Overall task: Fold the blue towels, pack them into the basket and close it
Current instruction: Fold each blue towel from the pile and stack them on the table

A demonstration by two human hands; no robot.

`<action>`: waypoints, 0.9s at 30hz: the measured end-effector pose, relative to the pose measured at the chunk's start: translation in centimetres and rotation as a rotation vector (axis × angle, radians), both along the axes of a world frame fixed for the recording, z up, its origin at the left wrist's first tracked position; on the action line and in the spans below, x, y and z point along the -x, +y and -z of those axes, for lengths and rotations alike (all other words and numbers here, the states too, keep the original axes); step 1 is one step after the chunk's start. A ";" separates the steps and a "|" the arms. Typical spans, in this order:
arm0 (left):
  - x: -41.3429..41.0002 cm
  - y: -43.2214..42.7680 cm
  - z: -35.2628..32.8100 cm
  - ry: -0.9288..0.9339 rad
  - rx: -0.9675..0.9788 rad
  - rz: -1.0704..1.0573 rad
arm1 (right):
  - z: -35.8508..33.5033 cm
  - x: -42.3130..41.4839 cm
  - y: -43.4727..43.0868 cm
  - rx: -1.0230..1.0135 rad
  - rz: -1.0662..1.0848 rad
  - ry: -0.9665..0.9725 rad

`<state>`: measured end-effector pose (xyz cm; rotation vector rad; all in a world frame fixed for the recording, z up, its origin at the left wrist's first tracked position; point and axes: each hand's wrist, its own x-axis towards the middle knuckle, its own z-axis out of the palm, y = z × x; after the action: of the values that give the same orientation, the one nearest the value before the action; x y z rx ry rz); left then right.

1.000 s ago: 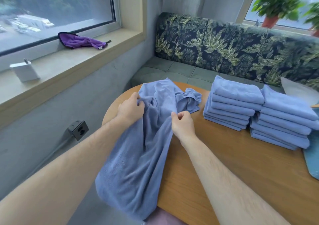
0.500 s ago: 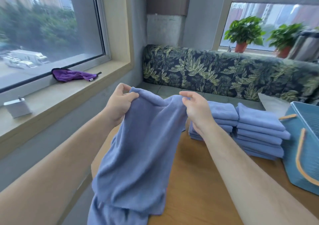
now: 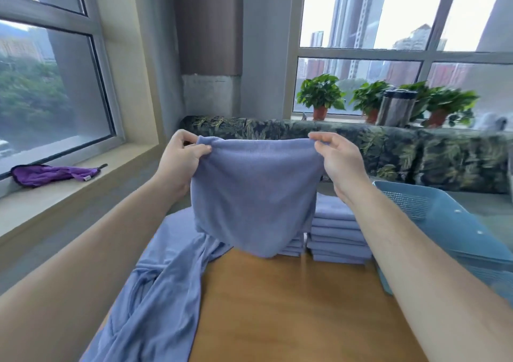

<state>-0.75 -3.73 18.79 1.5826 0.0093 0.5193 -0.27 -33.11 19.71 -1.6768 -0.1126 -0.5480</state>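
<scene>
— Raised well clear of the table [image 3: 291, 306] since the frame half a second earlier, the blue towel [image 3: 255, 195] was seen stretched wider between the hands.

— How was it held?

— Its top edge was pinched at one corner by the left hand [image 3: 181, 163], thumb pressed against curled fingers, and at the other corner by the right hand [image 3: 340, 162] in the same way. The upper part was hung flat between them. The lower part was trailed down onto the table at the left, bunched and twisted.

— What was needed for a clean fold?

— It was judged that the top edge should be kept taut and level, and that the twisted tail should be shaken out before the cloth was laid down. Only then could the corners be matched. The swing should be kept clear of the stacks of folded towels [image 3: 338, 234] just behind and of the basket [image 3: 433, 223] at the right.
</scene>
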 end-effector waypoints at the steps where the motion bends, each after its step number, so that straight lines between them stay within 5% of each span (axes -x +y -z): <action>1: 0.8 -1.0 1.2 0.016 -0.001 0.034 | 0.9 1.0 -1.1 0.010 0.000 0.033; 8: 10.4 -7.1 18.8 0.358 -0.117 0.112 | 19.2 12.7 -7.3 0.141 -0.001 0.358; 12: 15.2 -8.7 26.1 0.552 -0.427 0.082 | 28.8 17.8 -9.1 0.248 -0.019 0.529; 27: 17.6 -6.7 26.9 0.644 -0.704 0.124 | 30.3 20.7 -9.0 0.273 -0.036 0.478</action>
<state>-18.37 -10.46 -8.12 2.3663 0.2361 -0.1335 -20.93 -42.14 -10.60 -2.0240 0.1358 -0.0947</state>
